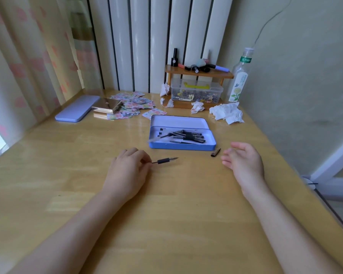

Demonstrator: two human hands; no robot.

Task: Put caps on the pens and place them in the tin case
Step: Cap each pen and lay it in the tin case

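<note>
An open blue tin case (181,145) lies on the wooden desk and holds several black pens (186,136). In front of it my left hand (127,171) pinches the rear end of an uncapped pen (163,160); its tip points right and rests low over the desk. A dark pen cap (215,152) lies on the desk by the case's front right corner. My right hand (244,161) hovers just right of the cap, fingers spread, holding nothing.
The tin's purple lid (77,110) lies at the back left beside a gold box (107,105) and scattered stickers (135,104). Crumpled tissues (227,112), a clear storage box (196,92), a small wooden shelf (198,73) and a bottle (240,76) stand at the back right.
</note>
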